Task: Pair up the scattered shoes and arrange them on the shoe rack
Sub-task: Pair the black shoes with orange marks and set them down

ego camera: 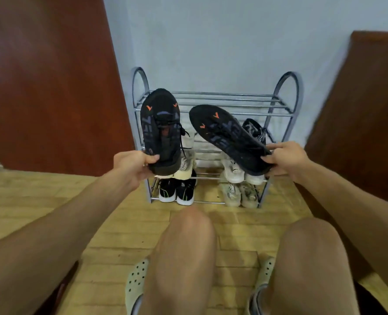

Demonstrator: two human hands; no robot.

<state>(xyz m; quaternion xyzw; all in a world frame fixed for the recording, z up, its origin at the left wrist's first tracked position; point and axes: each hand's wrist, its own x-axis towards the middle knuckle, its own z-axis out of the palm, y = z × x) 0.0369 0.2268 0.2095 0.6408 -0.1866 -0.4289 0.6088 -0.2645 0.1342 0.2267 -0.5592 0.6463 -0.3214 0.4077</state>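
Your left hand [135, 164] grips the left shoe [161, 130] by its heel, toe up; your right hand [286, 160] grips the right shoe [229, 137], toe tilted up-left.

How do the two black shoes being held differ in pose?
The left-hand shoe stands nearly upright, toe up; the right-hand shoe leans, toe toward upper left. Laces dangle beside the left-hand shoe; none show on the right-hand shoe. Shared: both black with orange marks, each held at the heel end, before the shoe rack.

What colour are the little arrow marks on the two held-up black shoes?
Orange, on the left-hand shoe and the right-hand shoe; the head view shows it.
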